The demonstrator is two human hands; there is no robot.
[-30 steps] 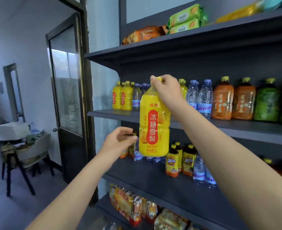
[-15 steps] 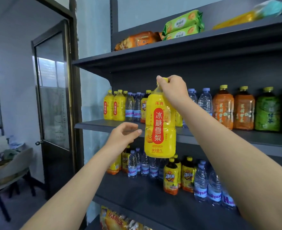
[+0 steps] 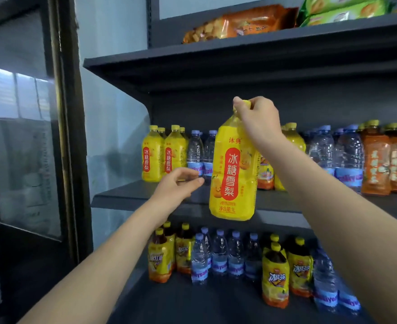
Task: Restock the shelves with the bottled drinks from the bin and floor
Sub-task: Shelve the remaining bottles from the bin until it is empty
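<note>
My right hand grips the yellow cap and neck of a large yellow pear-drink bottle with a red label. The bottle hangs upright in front of the middle shelf, its base just below the shelf's front edge. My left hand hovers to the bottle's left at shelf height, fingers loosely curled and empty, not touching it. Matching yellow bottles stand at the shelf's left end, with water bottles beside them.
Orange tea bottles fill the middle shelf's right side. The lower shelf carries small iced-tea bottles and water bottles. Snack packs lie on the top shelf. A dark glass door stands at the left.
The view has shifted closer and to the right along the shelves. The held bottle stays in my right hand, now nearer the middle shelf; my left hand stays beside it.
</note>
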